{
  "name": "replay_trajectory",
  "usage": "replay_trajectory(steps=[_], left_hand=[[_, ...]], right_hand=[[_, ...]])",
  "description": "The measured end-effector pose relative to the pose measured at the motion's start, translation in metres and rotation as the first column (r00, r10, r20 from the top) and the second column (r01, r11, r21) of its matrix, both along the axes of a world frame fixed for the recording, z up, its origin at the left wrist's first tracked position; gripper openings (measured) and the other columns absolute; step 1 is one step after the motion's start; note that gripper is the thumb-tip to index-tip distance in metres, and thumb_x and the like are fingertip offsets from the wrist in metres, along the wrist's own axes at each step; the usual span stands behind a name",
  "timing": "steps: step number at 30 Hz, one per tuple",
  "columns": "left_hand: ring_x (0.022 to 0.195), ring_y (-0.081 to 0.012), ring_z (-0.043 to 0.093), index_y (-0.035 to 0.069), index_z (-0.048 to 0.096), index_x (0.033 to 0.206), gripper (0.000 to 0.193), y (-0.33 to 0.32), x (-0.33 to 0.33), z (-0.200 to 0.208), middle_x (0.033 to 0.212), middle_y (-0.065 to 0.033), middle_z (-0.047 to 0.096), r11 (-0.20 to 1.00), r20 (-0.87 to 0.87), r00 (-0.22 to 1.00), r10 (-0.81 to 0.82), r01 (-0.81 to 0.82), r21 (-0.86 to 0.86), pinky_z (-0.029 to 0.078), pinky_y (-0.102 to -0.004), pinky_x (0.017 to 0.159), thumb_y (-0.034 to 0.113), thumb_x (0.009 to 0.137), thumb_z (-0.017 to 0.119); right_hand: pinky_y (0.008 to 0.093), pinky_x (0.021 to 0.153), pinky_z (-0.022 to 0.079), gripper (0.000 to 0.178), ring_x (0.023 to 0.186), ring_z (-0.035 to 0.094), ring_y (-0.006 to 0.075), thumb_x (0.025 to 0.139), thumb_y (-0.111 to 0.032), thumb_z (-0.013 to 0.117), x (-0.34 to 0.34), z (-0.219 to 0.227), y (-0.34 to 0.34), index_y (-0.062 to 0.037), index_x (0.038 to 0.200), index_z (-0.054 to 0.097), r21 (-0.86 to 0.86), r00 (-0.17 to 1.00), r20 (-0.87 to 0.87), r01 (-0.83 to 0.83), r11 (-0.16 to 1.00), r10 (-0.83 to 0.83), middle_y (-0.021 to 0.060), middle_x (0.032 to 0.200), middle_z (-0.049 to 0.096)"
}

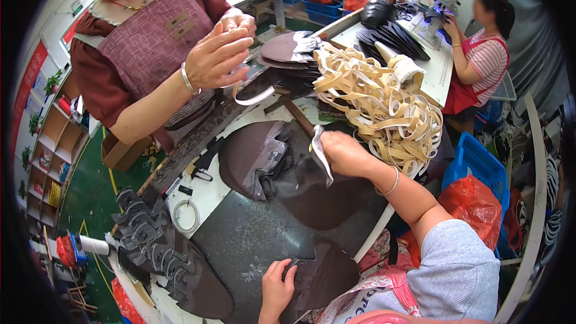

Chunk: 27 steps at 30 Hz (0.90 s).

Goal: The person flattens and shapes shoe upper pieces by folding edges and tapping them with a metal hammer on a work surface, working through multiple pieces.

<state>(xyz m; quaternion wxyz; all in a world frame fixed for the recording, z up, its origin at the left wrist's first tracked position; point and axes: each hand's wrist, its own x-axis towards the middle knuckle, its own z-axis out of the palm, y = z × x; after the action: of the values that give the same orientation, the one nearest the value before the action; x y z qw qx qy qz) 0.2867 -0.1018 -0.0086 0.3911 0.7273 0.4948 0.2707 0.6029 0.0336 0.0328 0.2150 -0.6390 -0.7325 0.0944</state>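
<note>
My right hand (345, 153) is closed around a whitish, curved flat piece (322, 155) above the middle of the table; its exact kind is unclear. Low in the view, my left hand (277, 291) rests with fingers and thumb apart, fingertips at the edge of a dark brown rounded piece (327, 273). Beneath lies a dark, worn work sheet (240, 240). Another brown piece with grey creased edging (243, 159) lies farther left. A wooden handle (299, 117) sticks out beyond my right hand. Across the table, a co-worker's hand (219, 57) is near a dangling white strip (253, 97).
A tangled heap of cream strips (384, 108) covers the far right. Overlapping dark pieces (162, 246) lie at left, beside a clear tape roll (186, 216). A blue basket (477, 159) and red bag (471, 204) stand at right. Another person works at a machine (447, 0).
</note>
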Motion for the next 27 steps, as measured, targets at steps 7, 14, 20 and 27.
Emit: replay_trajectory(steps=[7,14,20,27], left_hand=[[0.081,-0.0357,0.064,0.002,0.066,0.1,0.018,0.002,0.007,-0.011,0.092,-0.014,0.064,0.993,-0.107,0.994,0.007,0.005,0.118,0.052,-0.041,0.069,0.013,0.086,0.067],[0.081,-0.0337,0.065,0.002,0.066,0.101,0.022,0.003,0.008,-0.005,0.095,-0.0133,0.065,0.99,-0.163,0.986,0.037,-0.014,0.142,0.053,-0.0398,0.069,0.017,0.086,0.069],[0.077,-0.0335,0.065,0.003,0.064,0.097,0.023,0.001,0.007,-0.01,0.088,-0.0124,0.063,0.978,-0.252,0.967,0.045,0.008,0.207,0.054,-0.0401,0.065,0.024,0.087,0.068],[0.066,-0.0379,0.064,0.005,0.059,0.09,0.036,-0.016,0.0,-0.02,0.077,-0.0157,0.064,0.992,-0.407,0.91,0.084,-0.038,0.118,0.052,-0.0455,0.056,0.04,0.088,0.066]], right_hand=[[0.0413,0.075,0.047,0.014,0.082,0.056,0.0399,0.082,0.0,0.063,-0.013,0.025,0.007,0.0025,0.09,0.052,0.305,0.976,-0.21,0.009,0.952,0.058,0.0197,0.083,0.056],[0.0389,0.057,0.048,0.026,0.065,0.064,0.0371,0.086,-0.018,0.071,-0.059,0.077,-0.037,-0.0003,0.089,0.052,0.024,0.802,-0.406,-0.47,0.882,0.438,0.0174,0.072,0.061],[0.0454,0.053,0.047,0.031,0.061,0.059,0.0444,0.088,-0.025,0.069,-0.077,0.022,-0.081,0.0009,0.081,0.054,-0.202,0.671,-0.488,-0.709,0.676,0.558,0.0234,0.063,0.058],[0.0485,0.058,0.049,0.032,0.066,0.061,0.0455,0.086,-0.024,0.068,-0.086,-0.012,-0.12,0.0044,0.081,0.054,-0.339,0.679,-0.405,-0.734,0.589,0.613,0.0255,0.066,0.059]])
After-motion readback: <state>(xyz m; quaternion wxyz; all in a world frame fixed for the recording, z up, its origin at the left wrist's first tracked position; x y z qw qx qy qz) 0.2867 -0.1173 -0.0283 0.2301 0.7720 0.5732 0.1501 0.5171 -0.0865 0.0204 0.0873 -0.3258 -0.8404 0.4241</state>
